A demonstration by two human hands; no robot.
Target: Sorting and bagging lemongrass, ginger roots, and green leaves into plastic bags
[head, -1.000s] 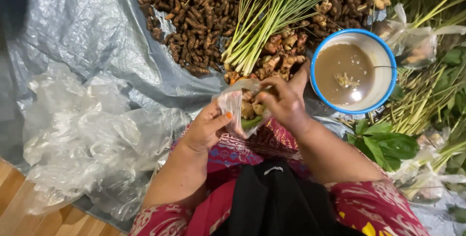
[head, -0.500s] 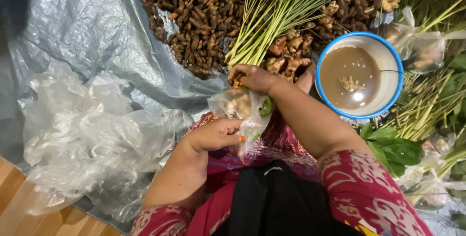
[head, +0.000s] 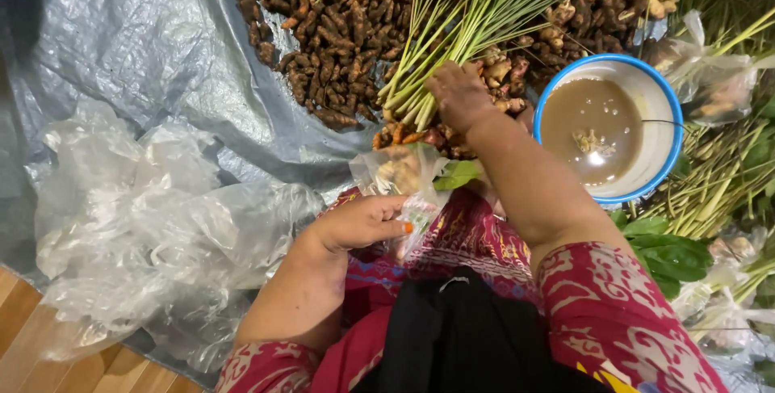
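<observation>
The small clear plastic bag (head: 401,176), with pale root pieces and a green leaf (head: 457,175) in it, hangs over the person's lap, pinched at its lower edge by the closed left hand (head: 363,222). The right hand (head: 460,94) reaches forward, fingers curled down onto the base of the lemongrass stalks (head: 464,13) and the brown roots (head: 339,29), beside a blue-rimmed bowl (head: 663,168) of murky liquid. Crumpled plastic bags (head: 137,215) lie on the grey tarp (head: 121,46).

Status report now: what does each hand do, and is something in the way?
Left hand holds small plastic bag with roots and a leaf. Right hand on lemongrass stalks. Bowl of brown water close beside right forearm.
</observation>
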